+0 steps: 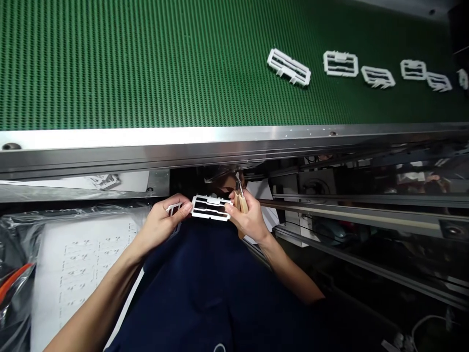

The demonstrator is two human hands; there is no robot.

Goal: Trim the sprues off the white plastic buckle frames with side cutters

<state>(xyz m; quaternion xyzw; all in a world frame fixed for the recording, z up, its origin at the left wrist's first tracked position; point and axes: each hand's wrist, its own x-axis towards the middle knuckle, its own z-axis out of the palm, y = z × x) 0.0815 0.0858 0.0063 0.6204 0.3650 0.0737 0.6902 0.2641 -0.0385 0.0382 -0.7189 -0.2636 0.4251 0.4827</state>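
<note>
A green conveyor belt point(146, 63) carries white plastic frames point(288, 67).

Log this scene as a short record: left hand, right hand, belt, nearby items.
Left hand: holds the left end of a white plastic frame; a smaller white plastic piece sits at the fingertips
Right hand: grips small pliers with tan handles, its fingers at the frame's right end
Belt: green textured conveyor belt carrying six white plastic frames
Nearby: metal belt rail; printed paper sheet; orange-handled tool in clear plastic
</note>
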